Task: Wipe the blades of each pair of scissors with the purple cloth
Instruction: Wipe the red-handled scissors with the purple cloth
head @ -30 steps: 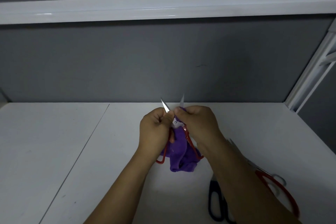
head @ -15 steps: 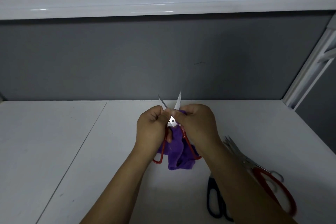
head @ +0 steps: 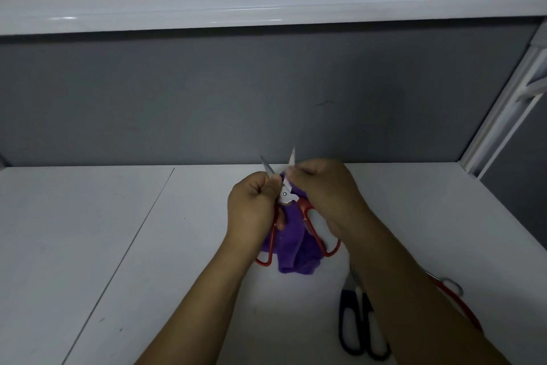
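Both forearms reach forward over the white bench (head: 118, 231), fists raised side by side. The left hand (head: 254, 207) has its grip curled tight round one handle of the red-handled scissors (head: 285, 196), whose blades point up in an open V. The right hand (head: 325, 190) has its grip pinched on the purple cloth (head: 293, 243) at the right blade. The cloth hangs between the handles. Black-handled scissors (head: 352, 332) lie on the bench beside the right forearm.
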